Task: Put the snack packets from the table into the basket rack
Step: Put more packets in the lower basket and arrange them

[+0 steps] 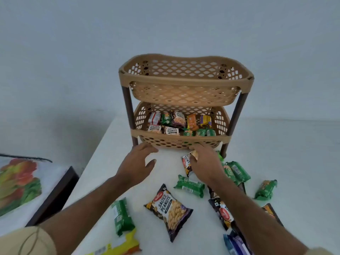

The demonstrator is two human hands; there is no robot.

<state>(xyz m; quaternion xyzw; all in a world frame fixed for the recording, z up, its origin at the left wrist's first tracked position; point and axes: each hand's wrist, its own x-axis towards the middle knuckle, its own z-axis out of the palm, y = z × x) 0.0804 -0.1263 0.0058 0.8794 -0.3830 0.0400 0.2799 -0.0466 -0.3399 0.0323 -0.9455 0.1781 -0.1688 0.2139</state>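
Note:
A tan two-tier basket rack (185, 80) stands on the white table (294, 153). Its lower basket (181, 139) holds several snack packets; no packets show in the top basket. My left hand (137, 165) hovers open just in front of the lower basket's rim, holding nothing. My right hand (207, 165) pinches a salted peanuts packet (186, 162) right below that rim. Loose on the table lie another salted peanuts packet (169, 210), a green biscuit packet (189, 185), a second green packet (122, 217) and several more to the right.
A yellow packet (119, 245) and a blue packet (234, 244) lie at the near edge. More green packets (238, 171) (265, 189) and dark ones (223, 211) sit under and beside my right arm. A bed with a floral cover (18, 184) stands to the left of the table.

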